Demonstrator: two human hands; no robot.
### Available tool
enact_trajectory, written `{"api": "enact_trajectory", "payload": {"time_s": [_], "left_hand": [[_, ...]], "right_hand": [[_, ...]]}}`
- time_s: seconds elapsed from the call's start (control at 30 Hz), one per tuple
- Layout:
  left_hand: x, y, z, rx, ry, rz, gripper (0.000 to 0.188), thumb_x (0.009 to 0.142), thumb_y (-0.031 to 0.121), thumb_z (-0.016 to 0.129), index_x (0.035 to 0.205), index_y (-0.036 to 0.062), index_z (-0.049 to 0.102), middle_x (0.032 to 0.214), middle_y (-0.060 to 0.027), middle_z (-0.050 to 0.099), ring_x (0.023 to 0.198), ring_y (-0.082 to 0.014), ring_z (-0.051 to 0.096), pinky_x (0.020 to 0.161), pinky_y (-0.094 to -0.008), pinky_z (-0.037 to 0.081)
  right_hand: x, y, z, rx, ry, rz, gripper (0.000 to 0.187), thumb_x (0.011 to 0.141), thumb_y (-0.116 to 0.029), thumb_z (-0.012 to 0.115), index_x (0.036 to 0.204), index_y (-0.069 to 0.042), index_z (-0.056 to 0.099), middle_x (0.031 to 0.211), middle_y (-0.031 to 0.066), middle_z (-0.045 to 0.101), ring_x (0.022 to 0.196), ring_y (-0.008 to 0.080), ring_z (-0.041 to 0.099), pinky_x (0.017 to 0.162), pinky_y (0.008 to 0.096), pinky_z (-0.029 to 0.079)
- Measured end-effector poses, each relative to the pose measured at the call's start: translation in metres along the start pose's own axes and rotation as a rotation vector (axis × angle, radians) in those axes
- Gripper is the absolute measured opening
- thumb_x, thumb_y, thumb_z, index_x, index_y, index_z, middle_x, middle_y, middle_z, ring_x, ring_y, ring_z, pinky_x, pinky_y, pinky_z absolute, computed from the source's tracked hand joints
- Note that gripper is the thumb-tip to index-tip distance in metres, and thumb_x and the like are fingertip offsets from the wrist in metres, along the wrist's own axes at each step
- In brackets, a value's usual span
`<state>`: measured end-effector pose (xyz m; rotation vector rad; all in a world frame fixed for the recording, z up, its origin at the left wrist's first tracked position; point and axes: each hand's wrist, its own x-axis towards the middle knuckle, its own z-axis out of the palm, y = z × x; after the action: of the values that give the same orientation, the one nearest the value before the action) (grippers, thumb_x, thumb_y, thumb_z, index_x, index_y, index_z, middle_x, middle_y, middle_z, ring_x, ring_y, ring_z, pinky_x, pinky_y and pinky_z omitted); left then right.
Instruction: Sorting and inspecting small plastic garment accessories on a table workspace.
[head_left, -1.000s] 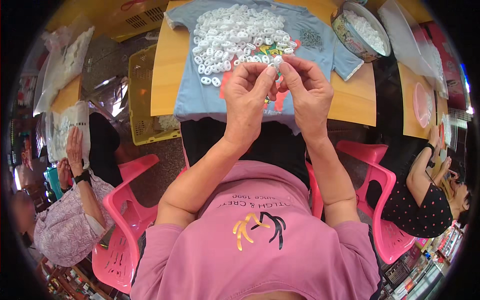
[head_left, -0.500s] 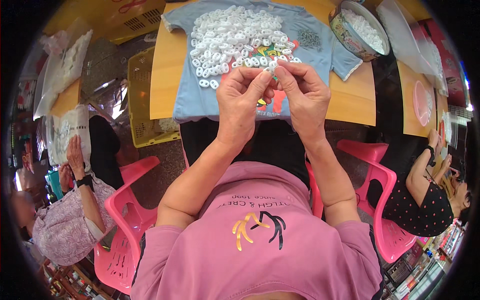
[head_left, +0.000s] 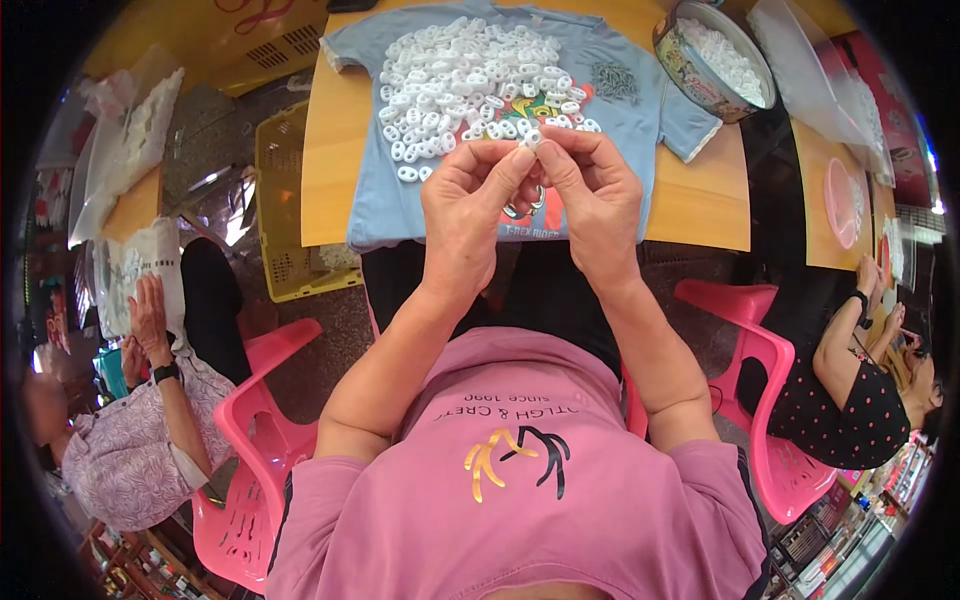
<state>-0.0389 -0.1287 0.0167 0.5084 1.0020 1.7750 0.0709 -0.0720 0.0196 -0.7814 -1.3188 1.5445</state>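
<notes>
Over the near part of a blue T-shirt (head_left: 390,215) spread on the table, my left hand (head_left: 466,205) and my right hand (head_left: 597,195) meet thumb to thumb. Their fingertips pinch a small white plastic piece (head_left: 532,139) between them; the fingers hide much of it. Just beyond lies a heap of white oval two-hole plastic pieces (head_left: 450,80), a few of them loose at its near edge. To the right of the heap is a little pile of small dark grey parts (head_left: 614,82), too small to make out.
A round patterned tin (head_left: 690,68) of white pieces stands at the table's far right. Left of the table is a yellow plastic crate (head_left: 280,190). Pink chairs (head_left: 262,400) flank me, with people working at other tables on both sides. A pink bowl (head_left: 842,203) sits at right.
Both hands have shifted slightly left, still pinching the white piece together. The person at left has moved a little.
</notes>
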Motion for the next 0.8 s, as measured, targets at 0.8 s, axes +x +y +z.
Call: {"api": "enact_trajectory", "payload": {"time_s": [0.8], "left_hand": [[-0.015,-0.008,-0.034,0.229,-0.286,0.429,0.036,0.099,0.032,0.052,0.102,-0.0019,0.062,0.109,-0.0142,0.061,0.111,-0.0263,0.056,0.094,-0.0354,0.045]], "right_hand": [[-0.032,-0.009,0.029,0.674,-0.211,0.411,0.065,0.092,-0.002,0.061,0.146,-0.01,0.026,0.108,0.0056,0.062,0.097,0.0111,0.059,0.081,0.0248,0.049]]}}
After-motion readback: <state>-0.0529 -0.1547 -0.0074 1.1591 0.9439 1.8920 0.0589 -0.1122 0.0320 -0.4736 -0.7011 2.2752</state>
